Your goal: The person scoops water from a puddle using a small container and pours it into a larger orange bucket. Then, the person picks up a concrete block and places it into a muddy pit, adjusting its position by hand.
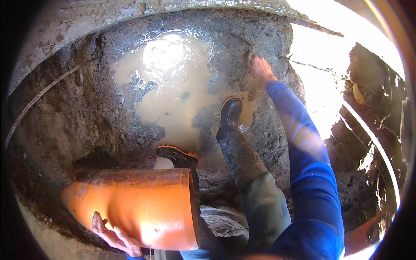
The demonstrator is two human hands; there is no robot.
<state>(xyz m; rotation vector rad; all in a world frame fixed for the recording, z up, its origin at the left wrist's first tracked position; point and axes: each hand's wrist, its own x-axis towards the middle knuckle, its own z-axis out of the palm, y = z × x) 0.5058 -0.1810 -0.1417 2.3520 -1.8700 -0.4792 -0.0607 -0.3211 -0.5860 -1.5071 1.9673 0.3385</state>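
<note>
A wide orange pipe section [134, 203] lies crosswise at the lower left, its open end toward the middle. My left hand [113, 234] rests against its lower side with fingers spread and slightly bent. My right hand [260, 68], at the end of a blue sleeve, reaches to the grey, muddy surface [281, 52] at upper right. It is closed on a blurred, dark tool that I cannot make out. Muddy water [169, 104] with a bright glare spreads between wet grey patches in the middle.
My black rubber boots [229, 112] stand at the puddle's near side. A concrete rim [56, 34] curves over the earth pit wall. Rebar [39, 99] arches along the left, with roots and a yellow leaf [358, 93] at right. A round grey opening [221, 221] shows between my legs.
</note>
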